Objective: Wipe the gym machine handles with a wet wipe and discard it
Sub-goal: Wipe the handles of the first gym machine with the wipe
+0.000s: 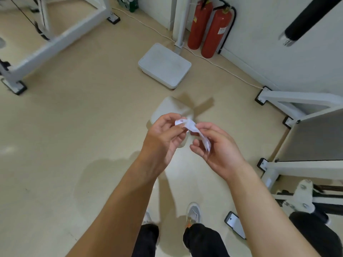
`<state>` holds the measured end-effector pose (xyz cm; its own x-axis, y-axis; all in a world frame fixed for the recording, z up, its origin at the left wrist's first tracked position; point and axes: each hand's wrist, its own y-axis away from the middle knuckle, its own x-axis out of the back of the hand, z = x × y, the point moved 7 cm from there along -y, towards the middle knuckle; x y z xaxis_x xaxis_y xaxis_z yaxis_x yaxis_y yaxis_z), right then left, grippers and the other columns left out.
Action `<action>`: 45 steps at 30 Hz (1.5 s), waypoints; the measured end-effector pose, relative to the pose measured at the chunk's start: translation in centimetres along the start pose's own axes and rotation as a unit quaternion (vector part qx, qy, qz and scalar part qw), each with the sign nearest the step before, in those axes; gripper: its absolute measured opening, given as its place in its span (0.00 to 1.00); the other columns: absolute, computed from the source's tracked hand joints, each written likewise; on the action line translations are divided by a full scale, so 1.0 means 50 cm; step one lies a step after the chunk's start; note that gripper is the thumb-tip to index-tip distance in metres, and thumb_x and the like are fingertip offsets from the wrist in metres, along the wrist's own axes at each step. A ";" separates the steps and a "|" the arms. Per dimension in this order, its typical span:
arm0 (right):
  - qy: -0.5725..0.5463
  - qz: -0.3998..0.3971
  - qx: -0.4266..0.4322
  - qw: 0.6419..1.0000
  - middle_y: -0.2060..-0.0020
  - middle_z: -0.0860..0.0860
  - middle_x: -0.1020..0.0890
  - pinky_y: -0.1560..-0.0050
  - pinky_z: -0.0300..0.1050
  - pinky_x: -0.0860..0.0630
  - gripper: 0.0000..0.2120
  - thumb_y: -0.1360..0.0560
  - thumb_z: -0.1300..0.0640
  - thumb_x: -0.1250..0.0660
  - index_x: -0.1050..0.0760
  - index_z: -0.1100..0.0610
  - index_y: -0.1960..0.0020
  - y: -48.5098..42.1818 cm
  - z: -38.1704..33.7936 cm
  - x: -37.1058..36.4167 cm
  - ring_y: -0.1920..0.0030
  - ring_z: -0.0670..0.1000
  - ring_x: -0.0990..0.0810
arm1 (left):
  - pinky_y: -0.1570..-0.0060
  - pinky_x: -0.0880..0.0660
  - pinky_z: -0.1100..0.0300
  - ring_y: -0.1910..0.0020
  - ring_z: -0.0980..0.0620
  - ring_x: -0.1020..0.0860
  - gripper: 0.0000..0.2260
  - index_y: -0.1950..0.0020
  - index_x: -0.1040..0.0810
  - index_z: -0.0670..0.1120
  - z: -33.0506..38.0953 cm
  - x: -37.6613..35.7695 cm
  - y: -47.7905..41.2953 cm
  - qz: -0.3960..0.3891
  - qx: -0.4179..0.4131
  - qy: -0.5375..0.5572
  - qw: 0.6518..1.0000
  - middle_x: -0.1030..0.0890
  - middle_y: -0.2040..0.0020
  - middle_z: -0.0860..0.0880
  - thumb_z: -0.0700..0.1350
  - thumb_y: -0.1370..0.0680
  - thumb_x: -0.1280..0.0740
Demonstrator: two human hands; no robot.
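A crumpled white wet wipe (193,129) is stretched between both hands at mid-frame. My left hand (163,138) pinches its upper left end between thumb and fingers. My right hand (217,147) pinches the other end, and a strip of the wipe hangs down over its fingers. Directly beneath the hands a white lidded bin (170,110) stands on the floor, partly hidden by them. A black padded machine handle (308,19) with a metal end juts in at the top right.
A white scale platform (165,64) lies on the beige floor ahead, with two red fire extinguishers (209,28) against the wall behind it. White machine frames stand at the left (55,38) and right (297,108). My shoes (194,213) are below.
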<state>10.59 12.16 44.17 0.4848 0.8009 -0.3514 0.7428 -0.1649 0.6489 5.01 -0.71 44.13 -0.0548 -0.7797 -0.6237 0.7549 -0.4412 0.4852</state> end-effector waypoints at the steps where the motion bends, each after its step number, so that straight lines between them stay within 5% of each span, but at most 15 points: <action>1: 0.069 0.010 0.024 0.997 0.58 0.51 0.16 0.57 0.46 0.18 0.10 0.20 0.66 0.41 0.21 0.58 0.50 0.034 -0.023 -0.023 0.62 0.52 0.18 | 0.52 0.21 0.61 0.55 0.48 0.19 0.10 0.51 0.22 0.43 0.033 -0.016 0.022 0.011 -0.006 0.011 1.000 0.19 0.52 0.44 0.28 0.22 0.35; 4: 0.266 0.031 0.140 0.953 0.51 0.47 0.17 0.47 0.40 0.26 0.09 0.23 0.61 0.37 0.19 0.53 0.48 0.134 -0.098 -0.102 0.51 0.45 0.20 | 0.50 0.21 0.60 0.58 0.50 0.19 0.10 0.50 0.23 0.42 0.120 -0.058 0.085 0.027 0.000 0.024 0.999 0.19 0.54 0.44 0.28 0.21 0.36; 8: 0.249 0.036 0.262 0.932 0.51 0.49 0.16 0.49 0.35 0.25 0.08 0.27 0.55 0.32 0.20 0.54 0.49 0.247 -0.182 -0.201 0.51 0.45 0.19 | 0.51 0.20 0.60 0.57 0.49 0.19 0.11 0.48 0.23 0.43 0.216 -0.117 0.154 0.007 -0.001 0.011 1.000 0.19 0.54 0.44 0.29 0.25 0.32; 14: 0.218 0.061 0.285 0.931 0.60 0.52 0.15 0.55 0.49 0.21 0.07 0.28 0.54 0.27 0.21 0.57 0.56 0.314 -0.257 -0.278 0.60 0.49 0.18 | 0.56 0.21 0.59 0.60 0.49 0.19 0.15 0.45 0.23 0.43 0.320 -0.174 0.210 -0.039 -0.037 -0.072 0.996 0.18 0.55 0.43 0.29 0.28 0.31; 21: 0.200 0.050 0.266 0.942 0.62 0.52 0.17 0.55 0.52 0.18 0.06 0.23 0.59 0.29 0.22 0.56 0.59 0.299 -0.334 -0.272 0.58 0.51 0.19 | 0.50 0.22 0.57 0.46 0.51 0.18 0.17 0.47 0.18 0.50 0.410 -0.228 0.175 -0.047 -0.076 -0.269 0.959 0.17 0.46 0.47 0.36 0.33 0.26; 25: 0.110 0.040 0.230 0.966 0.64 0.58 0.23 0.53 0.57 0.19 0.09 0.24 0.62 0.31 0.23 0.56 0.63 0.257 -0.387 -0.242 0.59 0.57 0.24 | 0.54 0.24 0.63 0.53 0.55 0.19 0.18 0.49 0.19 0.49 0.483 -0.258 0.123 -0.027 -0.110 -0.398 0.910 0.17 0.51 0.49 0.29 0.30 0.32; 30: 0.049 0.043 0.215 0.974 0.72 0.52 0.32 0.62 0.45 0.24 0.07 0.26 0.64 0.31 0.24 0.54 0.59 0.216 -0.455 -0.243 0.69 0.51 0.33 | 0.59 0.27 0.69 0.65 0.59 0.23 0.13 0.53 0.18 0.48 0.557 -0.318 0.069 -0.030 -0.158 -0.498 0.852 0.17 0.62 0.50 0.30 0.28 0.34; 32: 0.017 0.042 0.196 0.980 0.72 0.48 0.26 0.62 0.45 0.26 0.08 0.22 0.66 0.36 0.24 0.54 0.54 0.206 -0.474 -0.255 0.69 0.49 0.28 | 0.62 0.29 0.67 0.67 0.58 0.25 0.13 0.59 0.17 0.49 0.578 -0.341 0.047 -0.026 -0.167 -0.482 0.860 0.20 0.66 0.51 0.32 0.28 0.35; 36: -0.038 0.054 0.193 0.979 0.68 0.48 0.21 0.62 0.44 0.29 0.07 0.19 0.63 0.39 0.24 0.55 0.50 0.197 -0.510 -0.274 0.69 0.47 0.24 | 0.59 0.27 0.54 0.63 0.49 0.24 0.12 0.61 0.19 0.48 0.574 -0.368 -0.001 -0.044 -0.074 -0.320 0.943 0.21 0.64 0.48 0.35 0.31 0.40; 41: -0.142 0.098 0.210 0.963 0.64 0.50 0.21 0.57 0.46 0.26 0.05 0.19 0.57 0.36 0.23 0.57 0.48 0.168 -0.534 -0.287 0.62 0.51 0.24 | 0.54 0.22 0.53 0.55 0.44 0.20 0.09 0.44 0.24 0.39 0.533 -0.410 -0.059 -0.131 0.029 -0.183 0.974 0.20 0.52 0.39 0.34 0.20 0.41; 45: -0.170 0.073 0.249 0.951 0.53 0.54 0.15 0.51 0.48 0.18 0.23 0.29 0.50 0.29 0.25 0.61 0.38 0.157 -0.559 -0.331 0.53 0.54 0.16 | 0.46 0.20 0.49 0.51 0.45 0.19 0.13 0.36 0.24 0.34 0.524 -0.423 -0.092 -0.154 0.125 -0.146 0.969 0.20 0.45 0.38 0.41 0.16 0.38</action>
<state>-4.51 13.72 73.92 0.6574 0.5302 -0.5355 0.7421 -0.5790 0.3378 -14.41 6.16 71.14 -0.4622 -0.6699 -0.5810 0.4933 -0.7387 0.4593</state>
